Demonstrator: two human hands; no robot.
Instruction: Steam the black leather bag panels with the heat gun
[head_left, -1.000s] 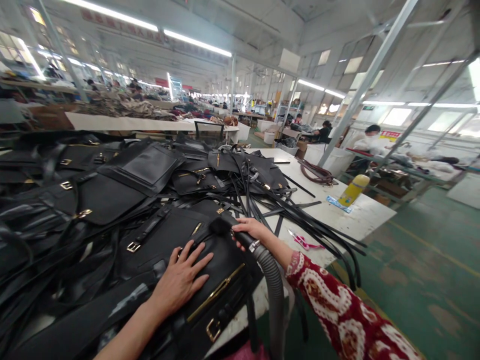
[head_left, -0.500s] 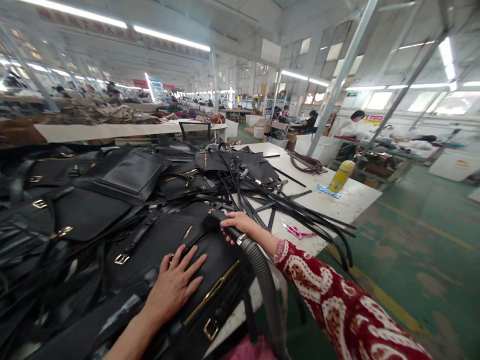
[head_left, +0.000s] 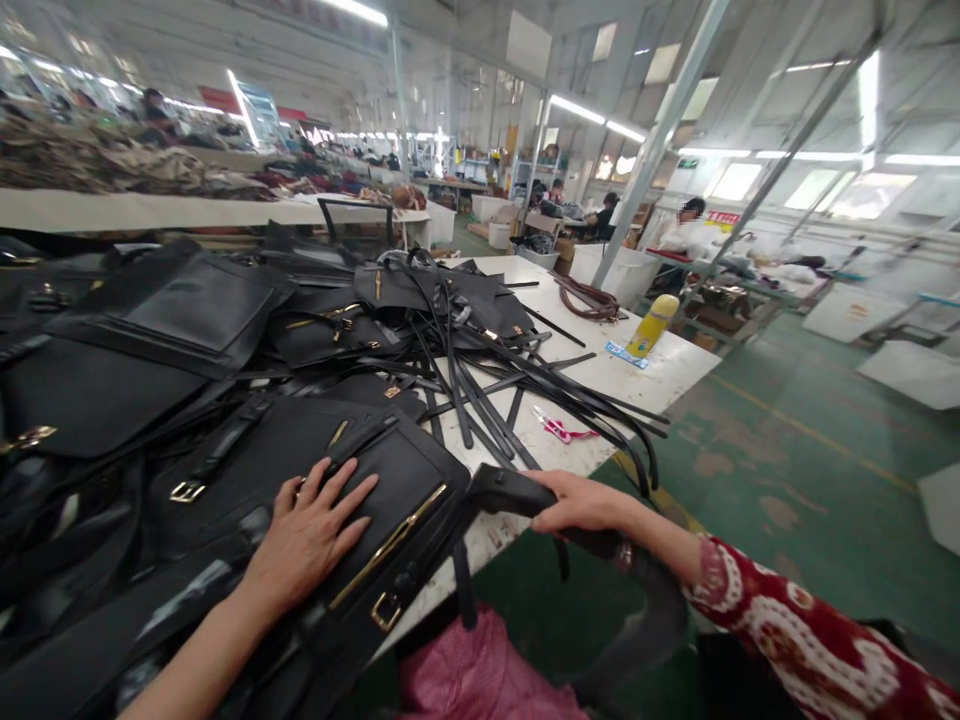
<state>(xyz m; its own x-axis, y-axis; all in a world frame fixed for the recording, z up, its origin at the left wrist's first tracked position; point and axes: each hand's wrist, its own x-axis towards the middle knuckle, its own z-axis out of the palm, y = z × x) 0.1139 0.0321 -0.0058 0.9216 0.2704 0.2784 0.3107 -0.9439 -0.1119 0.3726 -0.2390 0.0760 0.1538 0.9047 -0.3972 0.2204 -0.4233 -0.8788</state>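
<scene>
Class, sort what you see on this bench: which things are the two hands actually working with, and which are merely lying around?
In hand:
left hand flat on the black bag
right hand gripping the black nozzle at the table edge

Lying about:
loose black straps
pink scissors
yellow bottle
heap of other black bags
</scene>
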